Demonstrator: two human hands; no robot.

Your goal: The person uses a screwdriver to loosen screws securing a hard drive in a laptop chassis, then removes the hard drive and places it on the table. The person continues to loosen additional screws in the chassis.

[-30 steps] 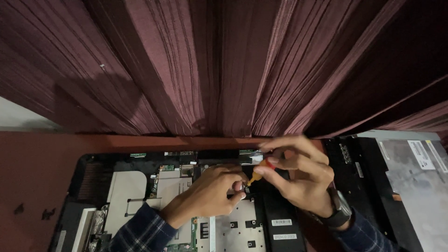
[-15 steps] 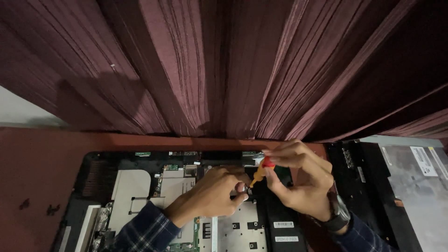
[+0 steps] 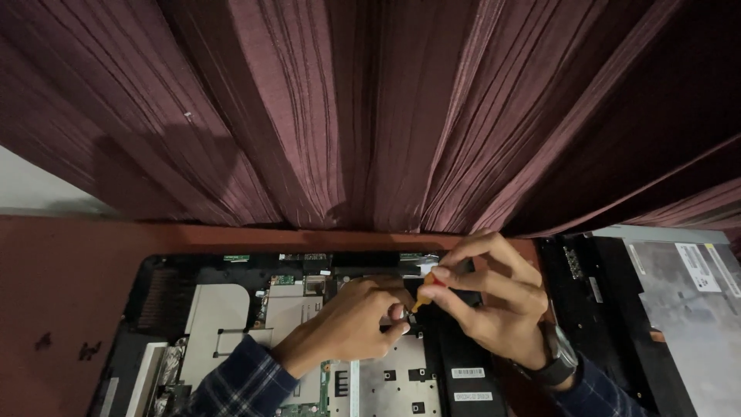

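The laptop point(image 3: 309, 340) already lay opened, boards bare; right hand point(image 3: 494, 305) fingers gripped an orange-handled screwdriver point(image 3: 426, 293), left hand point(image 3: 351, 324) fingers pinched its tip.

Curtain point(image 3: 370, 116): dark maroon, pleated, hanging behind the table.
Table point(image 3: 62, 270): reddish-brown top.
Panel point(image 3: 687, 301): grey, flat, lying at the right edge.
Wall point(image 3: 31, 185): pale patch, far left.

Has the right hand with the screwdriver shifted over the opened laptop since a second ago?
No. The right hand keeps the orange screwdriver at the same spot by the laptop's rear edge; only the camera view drifted.
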